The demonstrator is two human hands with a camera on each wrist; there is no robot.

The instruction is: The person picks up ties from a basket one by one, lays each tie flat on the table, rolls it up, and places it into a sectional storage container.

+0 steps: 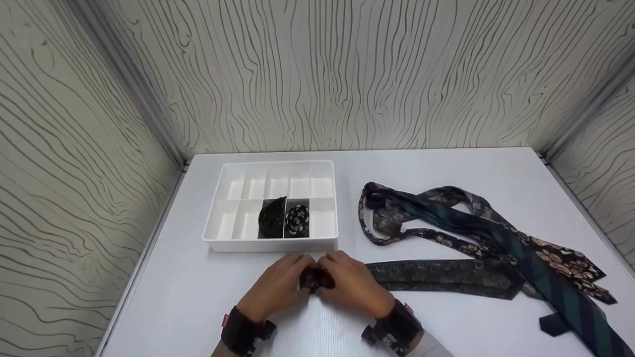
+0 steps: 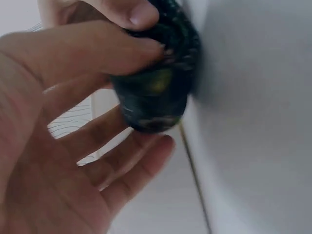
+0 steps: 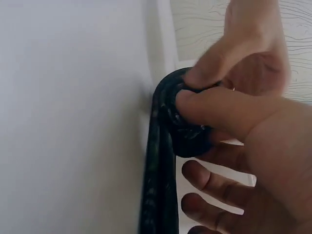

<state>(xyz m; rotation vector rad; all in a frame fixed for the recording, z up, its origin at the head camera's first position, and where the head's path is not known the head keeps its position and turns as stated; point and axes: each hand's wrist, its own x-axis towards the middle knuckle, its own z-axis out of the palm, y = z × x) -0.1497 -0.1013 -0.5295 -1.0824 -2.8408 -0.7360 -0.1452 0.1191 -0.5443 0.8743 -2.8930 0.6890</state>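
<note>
A dark patterned necktie [image 1: 441, 278] lies with its flat, pointed end stretched to the right on the table. Its other end is wound into a roll [image 1: 311, 281] between both hands, just in front of the white divided box. My left hand [image 1: 282, 281] pinches the roll from the left, thumb on the coil's side in the left wrist view. From the right, my right hand [image 1: 353, 286] grips the same roll [image 3: 187, 139] between thumb and fingers. In the right wrist view the unrolled strip [image 3: 158, 190] runs from the coil along the table.
The white box [image 1: 270, 245] has two rows of compartments; two in the front row hold rolled dark ties [image 1: 272, 219]. To the right lie a floral tie [image 1: 558, 258] and a green-navy striped tie [image 1: 536, 267], tangled. Wood-patterned panels [image 1: 317, 79] stand behind and at both sides.
</note>
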